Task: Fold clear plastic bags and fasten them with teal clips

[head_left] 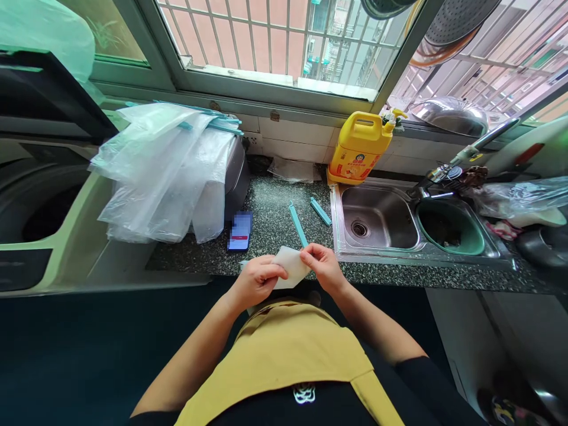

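- While a barred window [248, 35] fills the top centre of the frame, a dark speckled counter [275, 201] runs across the middle; pale tiles [290, 135] line the wall behind it.
- Near the centre, two blue strips [320, 211] lie apart on the counter; a phone [240, 231] lies left of them; cloudy plastic bags [155, 171] spread at centre-left, partly hiding a dark box [235, 180].
- At lower centre, by the counter's front edge, a white sheet [290, 267] is between both hands; the left hand [260, 279] has thumb and fingers pinched together on its left side; the right hand [326, 267] pinches its upper right edge likewise.
- Right of centre, a metal sink [377, 219] shows its drain; beside it, a green basin [474, 239] holds something too dark to identify; a yellow jug [357, 148] stands upright behind the sink's left corner.
- At the left edge, a washing machine [84, 236] has its lid [71, 97] raised; its drum is too shadowed to read.
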Tool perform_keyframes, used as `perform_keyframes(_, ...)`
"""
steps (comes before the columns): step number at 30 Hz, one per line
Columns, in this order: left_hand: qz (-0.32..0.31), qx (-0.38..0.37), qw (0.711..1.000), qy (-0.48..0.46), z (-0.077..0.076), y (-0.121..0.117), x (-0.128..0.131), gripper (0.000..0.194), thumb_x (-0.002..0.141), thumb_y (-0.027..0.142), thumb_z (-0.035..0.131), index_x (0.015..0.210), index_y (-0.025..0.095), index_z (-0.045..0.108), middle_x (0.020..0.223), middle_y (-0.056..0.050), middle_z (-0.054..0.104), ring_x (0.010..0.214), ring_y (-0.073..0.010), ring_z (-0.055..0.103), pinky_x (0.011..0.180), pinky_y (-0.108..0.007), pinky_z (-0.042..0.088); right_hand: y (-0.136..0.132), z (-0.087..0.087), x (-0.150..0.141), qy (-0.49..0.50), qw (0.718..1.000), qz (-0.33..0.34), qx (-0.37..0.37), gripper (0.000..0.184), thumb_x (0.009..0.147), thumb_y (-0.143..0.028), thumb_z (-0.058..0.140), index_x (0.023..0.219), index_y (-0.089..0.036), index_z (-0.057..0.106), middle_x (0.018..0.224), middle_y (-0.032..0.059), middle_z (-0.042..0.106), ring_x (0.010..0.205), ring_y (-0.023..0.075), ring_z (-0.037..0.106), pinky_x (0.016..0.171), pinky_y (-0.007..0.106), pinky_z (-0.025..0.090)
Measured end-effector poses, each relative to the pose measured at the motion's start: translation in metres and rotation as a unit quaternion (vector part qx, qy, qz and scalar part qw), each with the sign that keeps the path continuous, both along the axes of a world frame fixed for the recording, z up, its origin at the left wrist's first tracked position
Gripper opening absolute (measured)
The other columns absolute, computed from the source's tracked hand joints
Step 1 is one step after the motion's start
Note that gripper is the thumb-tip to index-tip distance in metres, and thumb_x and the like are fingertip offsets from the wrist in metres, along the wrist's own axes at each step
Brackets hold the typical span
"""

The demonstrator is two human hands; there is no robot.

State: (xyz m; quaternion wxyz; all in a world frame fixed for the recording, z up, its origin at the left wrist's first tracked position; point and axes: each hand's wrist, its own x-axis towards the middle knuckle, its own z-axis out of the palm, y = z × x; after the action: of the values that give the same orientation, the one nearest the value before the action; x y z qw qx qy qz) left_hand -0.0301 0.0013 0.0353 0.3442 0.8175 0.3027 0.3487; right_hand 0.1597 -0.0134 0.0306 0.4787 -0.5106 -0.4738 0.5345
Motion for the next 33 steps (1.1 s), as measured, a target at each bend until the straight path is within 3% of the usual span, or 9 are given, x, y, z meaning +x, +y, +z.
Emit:
perform_keyframes(2,0.022,-0.048,0.998,-0.025,-0.002,-0.002,-0.002,0.027,0.081,0.019,0.048,0.096,0.018,0.071,0.076,-0.005,0.068,0.068,-0.0139,0.061,0.064,-0.023,0.049,-0.002,0.002,-0.001,-0.004,1.0,-0.002,0.003,0.039,0.07,-0.054,0.065,0.059,-0.018,0.053,0.058,-0.0025,0.047,0.053,0.0089,0.037,0.05,0.022,0.03)
perform_keyframes(4,0.057,-0.108,0.99,-0.077,-0.004,-0.003,-0.002,0.046,0.083,0.026,0.052,0.128,0.019,0.052,0.086,-0.006,0.069,0.074,-0.014,0.062,0.068,-0.024,0.05,-0.003,0.005,-0.002,-0.012,1.0,-0.011,0.012,0.039,0.071,-0.054,0.063,0.06,-0.018,0.052,0.06,-0.002,0.048,0.054,0.0092,0.037,0.051,0.022,0.03)
perform_keyframes(6,0.083,-0.134,0.981,-0.112,-0.006,-0.004,-0.002,0.06,0.085,0.029,0.054,0.141,0.019,0.034,0.085,-0.003,0.069,0.071,-0.0118,0.061,0.066,-0.021,0.049,-0.003,0.007,-0.001,-0.016,1.0,-0.018,0.018,0.039,0.072,-0.054,0.063,0.06,-0.018,0.052,0.062,-0.0017,0.049,0.056,0.0095,0.038,0.052,0.022,0.03)
perform_keyframes(12,0.01,0.079,0.996,-0.044,0.001,0.0,-0.005,0.032,0.089,0.014,0.046,0.114,0.021,0.064,0.071,-0.002,0.064,0.065,-0.011,0.055,0.064,-0.021,0.044,0.002,0.002,0.001,-0.01,1.0,-0.024,0.001,0.04,0.07,-0.054,0.064,0.058,-0.018,0.051,0.057,-0.0033,0.044,0.054,0.009,0.035,0.052,0.022,0.028)
perform_keyframes(17,-0.028,0.158,0.987,-0.007,0.009,0.002,-0.004,0.031,0.088,0.008,0.042,0.102,0.019,0.068,0.065,-0.002,0.061,0.063,-0.012,0.052,0.061,-0.022,0.043,0.007,0.011,0.007,-0.03,0.997,0.063,0.036,0.041,0.069,-0.058,0.065,0.074,-0.018,0.061,0.068,0.0004,0.056,0.06,0.0115,0.045,0.056,0.024,0.035)
perform_keyframes(23,-0.064,0.177,0.982,0.0,0.012,0.001,0.001,0.028,0.087,0.007,0.043,0.098,0.018,0.067,0.063,-0.002,0.06,0.06,-0.0118,0.052,0.061,-0.024,0.043,0.013,0.026,0.002,-0.101,0.984,0.113,0.098,0.038,0.079,-0.05,0.058,0.061,-0.016,0.057,0.058,-0.0014,0.051,0.057,0.01,0.043,0.057,0.024,0.036)
perform_keyframes(27,-0.087,0.09,0.992,0.036,0.01,-0.003,0.002,0.029,0.086,0.011,0.046,0.105,0.018,0.067,0.077,-0.005,0.067,0.066,-0.0128,0.059,0.061,-0.022,0.046,0.015,0.025,0.001,-0.115,0.972,0.122,0.164,0.034,0.084,-0.042,0.055,0.061,-0.016,0.054,0.059,-0.0015,0.051,0.056,0.0097,0.045,0.056,0.023,0.037)
perform_keyframes(30,-0.094,0.022,0.994,0.056,0.002,-0.004,0.002,0.033,0.083,0.009,0.044,0.1,0.018,0.07,0.09,-0.008,0.071,0.073,-0.0143,0.065,0.063,-0.021,0.048,0.017,0.022,0.006,-0.181,0.94,0.108,0.268,0.026,0.088,-0.032,0.05,0.068,-0.017,0.057,0.064,0.0007,0.056,0.059,0.0111,0.049,0.057,0.024,0.04)
perform_keyframes(33,0.02,-0.006,0.998,0.054,-0.003,0.005,-0.004,0.032,0.079,0.011,0.043,0.09,0.016,0.073,0.081,-0.007,0.073,0.068,-0.0151,0.066,0.062,-0.022,0.049,0.017,0.019,0.017,-0.301,0.879,0.056,0.366,0.02,0.092,-0.02,0.042,0.091,-0.017,0.061,0.067,0.0022,0.056,0.062,0.0131,0.05,0.058,0.026,0.041)
